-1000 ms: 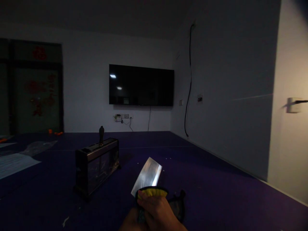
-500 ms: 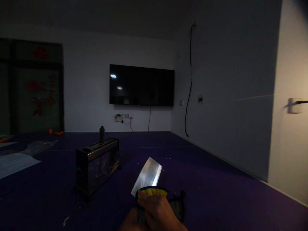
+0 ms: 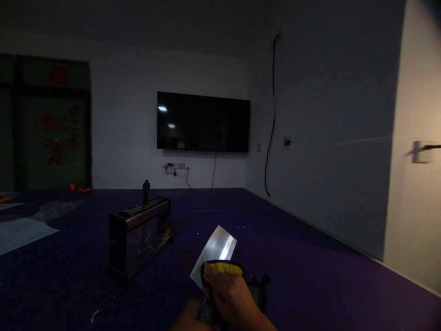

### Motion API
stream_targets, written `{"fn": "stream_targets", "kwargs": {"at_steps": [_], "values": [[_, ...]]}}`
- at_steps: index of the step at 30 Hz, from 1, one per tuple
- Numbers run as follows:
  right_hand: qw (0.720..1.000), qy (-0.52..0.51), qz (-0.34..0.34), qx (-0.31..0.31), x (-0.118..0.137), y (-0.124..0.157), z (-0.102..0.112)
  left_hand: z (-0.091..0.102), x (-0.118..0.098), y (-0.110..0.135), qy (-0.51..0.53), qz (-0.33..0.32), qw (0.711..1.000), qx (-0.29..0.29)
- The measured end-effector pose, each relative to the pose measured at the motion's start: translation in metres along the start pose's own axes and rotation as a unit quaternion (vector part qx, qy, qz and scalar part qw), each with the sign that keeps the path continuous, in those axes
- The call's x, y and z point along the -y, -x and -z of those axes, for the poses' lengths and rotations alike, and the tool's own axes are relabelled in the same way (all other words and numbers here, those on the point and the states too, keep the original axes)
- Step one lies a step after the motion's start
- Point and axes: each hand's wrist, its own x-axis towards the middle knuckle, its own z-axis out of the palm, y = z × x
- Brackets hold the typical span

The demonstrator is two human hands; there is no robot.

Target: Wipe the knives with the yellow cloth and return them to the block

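A cleaver [image 3: 215, 248] with a broad shiny blade points up and away at the bottom centre. My left hand [image 3: 193, 316] is closed around its dark handle, low in the picture and partly cut off by the edge. Against the lower part of the blade, my right hand [image 3: 232, 292] presses a yellow cloth [image 3: 225, 267] with a dark border, its fingers closed on it. Part of a dark grey piece [image 3: 257, 294] shows to the right behind that hand; whether it belongs to the cloth I cannot tell.
Left of the cleaver stands a black knife block [image 3: 141, 239] with clear sides and one knife handle [image 3: 146, 192] sticking up. Sheets of paper [image 3: 25, 235], plastic film [image 3: 57, 210] and small orange things [image 3: 84, 190] lie on the purple surface [image 3: 310, 276]. Small white scraps are scattered about.
The right hand and cloth have shifted slightly up and to the right. The cleaver has moved a little the same way, and more of its handle shows.
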Motion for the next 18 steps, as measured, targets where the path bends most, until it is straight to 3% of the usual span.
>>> {"fn": "stream_targets", "kwargs": {"at_steps": [9,14,18], "values": [[0.997,0.049,-0.049,-0.044,-0.015,0.002,0.001,0.007,0.0,0.002,0.072,-0.021,0.996,0.039],[0.998,0.042,-0.035,-0.031,-0.01,0.002,-0.003,0.004,0.003,0.001,0.032,0.008,0.999,-0.006],[0.999,0.029,-0.002,-0.027,-0.002,0.001,-0.008,0.001,0.0,0.002,-0.008,-0.013,1.0,0.008]]}}
